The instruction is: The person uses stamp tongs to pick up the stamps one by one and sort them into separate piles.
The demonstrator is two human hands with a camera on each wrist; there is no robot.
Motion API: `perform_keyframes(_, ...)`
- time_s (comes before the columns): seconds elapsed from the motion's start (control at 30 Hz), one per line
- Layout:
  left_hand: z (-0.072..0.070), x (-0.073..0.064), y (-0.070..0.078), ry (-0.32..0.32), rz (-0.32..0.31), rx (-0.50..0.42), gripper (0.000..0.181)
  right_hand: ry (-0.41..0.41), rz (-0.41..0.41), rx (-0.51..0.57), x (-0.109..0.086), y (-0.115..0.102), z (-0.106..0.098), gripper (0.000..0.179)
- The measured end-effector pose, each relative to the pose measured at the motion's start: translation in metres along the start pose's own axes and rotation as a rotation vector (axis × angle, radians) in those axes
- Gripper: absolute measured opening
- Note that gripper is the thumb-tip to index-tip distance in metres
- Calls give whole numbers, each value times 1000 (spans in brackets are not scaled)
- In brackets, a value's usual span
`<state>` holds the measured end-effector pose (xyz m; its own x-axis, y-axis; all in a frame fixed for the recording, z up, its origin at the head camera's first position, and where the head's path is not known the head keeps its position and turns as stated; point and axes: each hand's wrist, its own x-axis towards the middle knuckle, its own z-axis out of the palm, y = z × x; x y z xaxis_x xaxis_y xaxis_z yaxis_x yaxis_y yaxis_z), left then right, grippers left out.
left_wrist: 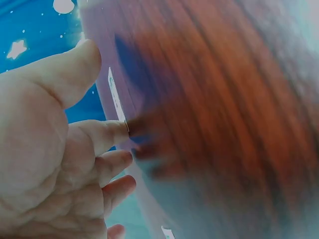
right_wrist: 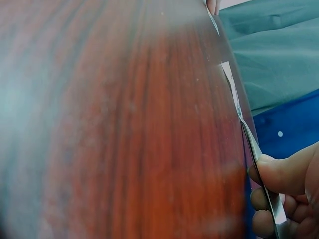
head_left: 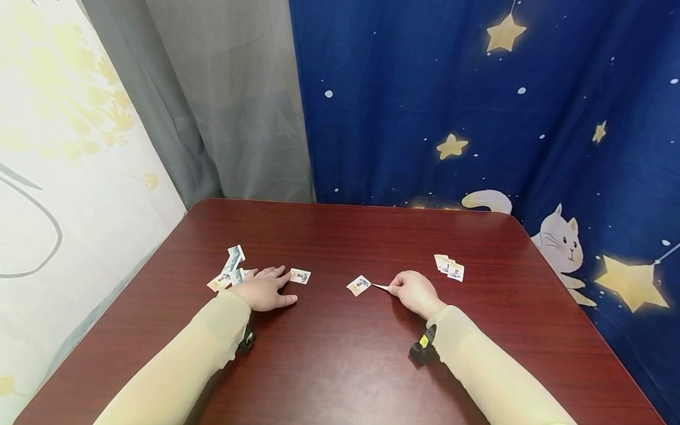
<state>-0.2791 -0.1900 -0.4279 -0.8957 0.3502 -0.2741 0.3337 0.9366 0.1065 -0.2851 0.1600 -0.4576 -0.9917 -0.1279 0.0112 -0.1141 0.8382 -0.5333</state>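
Note:
My left hand (head_left: 262, 289) lies spread low over the table, palm down. Its index fingertip touches the near edge of a small printed card (head_left: 300, 276), which shows edge-on in the left wrist view. Between thumb and curled fingers, my right hand (head_left: 417, 292) pinches slim silver tweezers (right_wrist: 264, 179). Their tip points left and meets the corner of another printed card (head_left: 358, 285), which looks slightly raised in the right wrist view. Beside and partly under the left hand are several loose cards (head_left: 219, 282), some of them covered by the hand.
Several overlapping cards (head_left: 449, 268) lie at the right, beyond the right hand. The dark red wooden table (head_left: 340, 360) ends at a far edge before grey (head_left: 249, 118) and blue star-patterned curtains (head_left: 404, 118). A white patterned curtain (head_left: 69, 165) hangs at the left.

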Motion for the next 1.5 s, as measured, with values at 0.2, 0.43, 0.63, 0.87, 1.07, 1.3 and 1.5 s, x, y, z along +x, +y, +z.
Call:
perform_keyframes(0.2, -3, -3, -2, 15, -10, -18, 75, 3, -12, -8, -1, -1, -1, 15)
perform_keyframes(0.43, -9, 3, 26, 51, 94, 21, 74, 12, -8, -8, 0, 1, -1, 15)
perform_keyframes(0.63, -2, 12, 73, 2, 228, 55, 72, 9, 4, 4, -1, 1, 0, 16)
perform_keyframes(0.87, 6, 23, 109, -2, 321, 113, 72, 5, 20, 27, -4, 0, 1, 14)
perform_keyframes(1.07, 11, 27, 118, -23, 325, 155, 74, 10, 21, 29, -6, 0, 2, 14)
perform_keyframes(1.3, 10, 27, 116, -25, 303, 154, 75, 16, 22, 5, -8, -1, 2, 14)
perform_keyframes(1.5, 10, 27, 113, -18, 278, 140, 74, 21, 12, 23, -14, -2, -1, 16)
